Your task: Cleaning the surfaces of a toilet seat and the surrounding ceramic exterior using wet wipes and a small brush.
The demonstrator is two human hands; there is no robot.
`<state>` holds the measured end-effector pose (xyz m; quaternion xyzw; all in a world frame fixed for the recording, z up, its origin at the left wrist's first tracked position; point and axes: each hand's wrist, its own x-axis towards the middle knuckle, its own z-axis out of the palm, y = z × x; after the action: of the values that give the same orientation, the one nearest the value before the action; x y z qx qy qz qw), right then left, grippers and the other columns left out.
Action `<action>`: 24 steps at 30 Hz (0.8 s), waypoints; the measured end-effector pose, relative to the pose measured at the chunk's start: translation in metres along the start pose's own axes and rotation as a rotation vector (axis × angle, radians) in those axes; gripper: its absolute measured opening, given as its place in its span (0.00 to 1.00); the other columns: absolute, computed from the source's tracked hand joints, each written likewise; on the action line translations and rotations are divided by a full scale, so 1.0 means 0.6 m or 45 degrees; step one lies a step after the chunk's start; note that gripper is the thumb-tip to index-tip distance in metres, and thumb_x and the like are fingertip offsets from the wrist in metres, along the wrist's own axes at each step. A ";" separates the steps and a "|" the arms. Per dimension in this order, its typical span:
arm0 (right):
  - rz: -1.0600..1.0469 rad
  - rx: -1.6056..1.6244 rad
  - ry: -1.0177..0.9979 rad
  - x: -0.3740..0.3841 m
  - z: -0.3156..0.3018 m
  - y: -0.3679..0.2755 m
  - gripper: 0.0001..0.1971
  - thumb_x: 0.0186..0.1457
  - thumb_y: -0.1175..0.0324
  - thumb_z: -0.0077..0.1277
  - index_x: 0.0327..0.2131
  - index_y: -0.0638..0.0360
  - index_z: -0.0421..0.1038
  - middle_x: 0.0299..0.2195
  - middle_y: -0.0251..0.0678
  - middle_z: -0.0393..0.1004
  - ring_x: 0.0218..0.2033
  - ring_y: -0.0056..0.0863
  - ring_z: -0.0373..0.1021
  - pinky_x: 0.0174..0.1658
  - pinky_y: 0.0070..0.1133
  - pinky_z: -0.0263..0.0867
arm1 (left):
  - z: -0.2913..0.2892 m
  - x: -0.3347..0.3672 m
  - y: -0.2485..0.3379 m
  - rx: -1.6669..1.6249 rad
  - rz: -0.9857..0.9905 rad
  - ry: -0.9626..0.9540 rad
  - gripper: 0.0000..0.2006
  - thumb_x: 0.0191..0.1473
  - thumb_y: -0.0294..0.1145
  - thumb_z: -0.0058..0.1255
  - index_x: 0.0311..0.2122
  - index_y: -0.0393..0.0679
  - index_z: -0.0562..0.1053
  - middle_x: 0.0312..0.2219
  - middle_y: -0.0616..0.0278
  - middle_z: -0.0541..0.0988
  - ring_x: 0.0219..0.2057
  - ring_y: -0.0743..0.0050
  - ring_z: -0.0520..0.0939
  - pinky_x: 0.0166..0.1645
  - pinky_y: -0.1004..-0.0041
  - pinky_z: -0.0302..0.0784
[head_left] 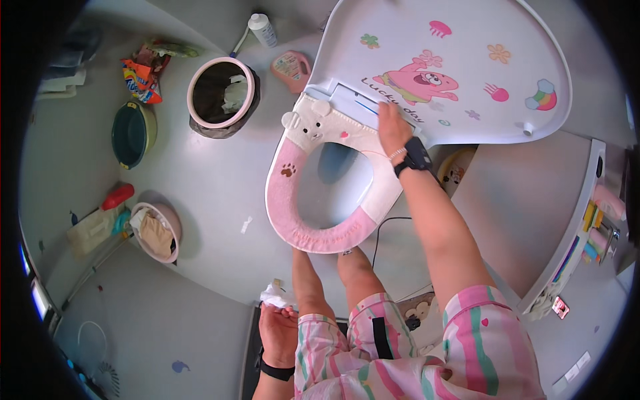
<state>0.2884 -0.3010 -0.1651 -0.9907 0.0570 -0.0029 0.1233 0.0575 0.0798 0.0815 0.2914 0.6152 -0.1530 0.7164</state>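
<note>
My right hand (395,131) is closed at the back edge of the toilet seat, beside the hinge strip (350,103); what its fingers hold is hidden. Under its wrist lies a plush seat cover (320,238), pink and cream with an animal face and a paw print. The opening shows the toilet bowl (347,190). Behind the seat, the raised white lid (467,40) carries cartoon decals. Low by my left leg, my left hand (279,330) is closed, fingers curled, on a crumpled white tissue (275,295).
Left of the toilet stands a lined trash bin (223,61), near a pink bottle (291,71) and a white bottle (263,30). A green basin (131,135) and a pink basket with cloth (175,223) sit farther left. A grey counter (527,200) is at right.
</note>
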 end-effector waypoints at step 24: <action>-0.323 0.097 0.210 -0.044 0.005 -0.035 0.11 0.50 0.75 0.47 0.38 0.59 0.70 0.35 0.38 0.68 0.39 0.38 0.66 0.42 0.30 0.67 | -0.064 0.001 -0.005 0.028 -0.015 -0.127 0.09 0.64 0.34 0.38 0.41 0.43 0.69 0.30 0.67 0.75 0.31 0.77 0.75 0.38 0.76 0.73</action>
<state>0.2648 -0.2772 -0.1629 -0.9810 -0.0590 -0.1020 0.1544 0.0256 0.1006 0.0772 0.2877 0.5789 -0.1783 0.7419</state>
